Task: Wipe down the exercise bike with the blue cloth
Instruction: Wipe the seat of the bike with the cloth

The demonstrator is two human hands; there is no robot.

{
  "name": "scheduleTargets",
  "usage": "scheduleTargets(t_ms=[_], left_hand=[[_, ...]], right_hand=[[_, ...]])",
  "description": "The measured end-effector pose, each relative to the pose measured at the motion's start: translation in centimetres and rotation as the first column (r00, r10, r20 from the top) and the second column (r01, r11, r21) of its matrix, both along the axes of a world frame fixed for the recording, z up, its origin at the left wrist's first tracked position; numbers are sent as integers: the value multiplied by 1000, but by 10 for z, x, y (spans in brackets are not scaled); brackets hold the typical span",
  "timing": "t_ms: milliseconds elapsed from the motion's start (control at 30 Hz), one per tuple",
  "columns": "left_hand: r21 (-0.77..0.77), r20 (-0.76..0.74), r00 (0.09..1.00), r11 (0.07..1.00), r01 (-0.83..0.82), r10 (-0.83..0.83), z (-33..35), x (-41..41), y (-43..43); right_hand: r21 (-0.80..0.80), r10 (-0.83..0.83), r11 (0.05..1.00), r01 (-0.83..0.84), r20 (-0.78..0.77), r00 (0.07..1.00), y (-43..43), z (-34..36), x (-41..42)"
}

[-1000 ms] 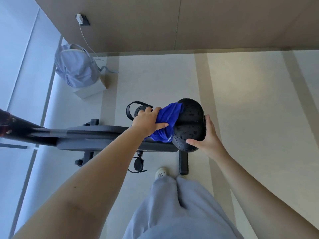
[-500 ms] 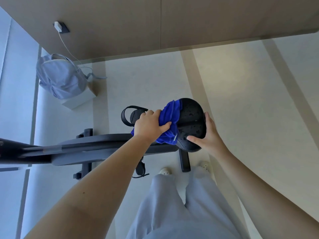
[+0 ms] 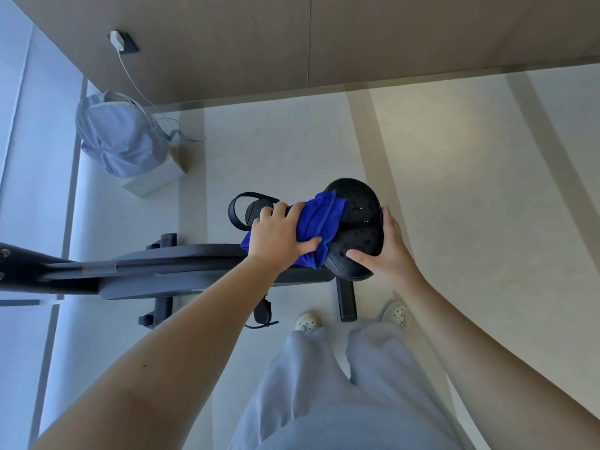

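Note:
The dark exercise bike (image 3: 181,264) stretches from the left edge to its black saddle (image 3: 360,222) at centre, which is dotted with water drops. My left hand (image 3: 279,233) grips the bunched blue cloth (image 3: 319,222) and presses it on the saddle's front half. My right hand (image 3: 388,246) holds the saddle's rear edge, thumb on top and fingers curled round its rim. A black pedal with a strap (image 3: 246,207) shows beyond my left hand.
A pale blue backpack (image 3: 120,138) sits on a white box (image 3: 152,180) near the wall at the back left. A white charger (image 3: 117,40) with a cable hangs from a wall socket. My feet in white shoes (image 3: 306,321) stand beside the bike's rear stabiliser (image 3: 346,300).
My left hand and the cloth shifted slightly over the saddle's front part. My right hand kept its hold on the rear edge. The camera view swung a little.

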State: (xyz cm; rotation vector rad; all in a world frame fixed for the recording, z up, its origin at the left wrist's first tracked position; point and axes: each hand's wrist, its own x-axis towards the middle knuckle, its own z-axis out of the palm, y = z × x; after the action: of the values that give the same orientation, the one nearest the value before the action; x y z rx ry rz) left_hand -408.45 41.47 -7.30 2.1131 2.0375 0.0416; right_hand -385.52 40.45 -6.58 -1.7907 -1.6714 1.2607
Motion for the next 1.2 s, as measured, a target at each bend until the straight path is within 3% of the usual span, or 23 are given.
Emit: scheduleTargets(t_ms=[267, 400, 733, 1000, 1200], left_hand=[[-152, -31, 980, 968, -201, 198, 10, 32, 28], [-176, -7, 974, 959, -223, 225, 11, 40, 37], [131, -125, 986, 987, -98, 114, -6, 46, -22], [4, -167, 982, 996, -87, 87, 4, 66, 18], [-118, -12, 1000, 993, -1, 0, 8, 79, 69]], right_hand=[[5, 57, 998, -57, -47, 997, 2, 4, 6], [-22, 76, 997, -78, -54, 996, 4, 3, 10], [-43, 95, 994, -98, -64, 993, 7, 3, 17], [-53, 66, 996, -73, -118, 991, 8, 0, 19], [-71, 60, 995, -71, -144, 988, 11, 1, 21]])
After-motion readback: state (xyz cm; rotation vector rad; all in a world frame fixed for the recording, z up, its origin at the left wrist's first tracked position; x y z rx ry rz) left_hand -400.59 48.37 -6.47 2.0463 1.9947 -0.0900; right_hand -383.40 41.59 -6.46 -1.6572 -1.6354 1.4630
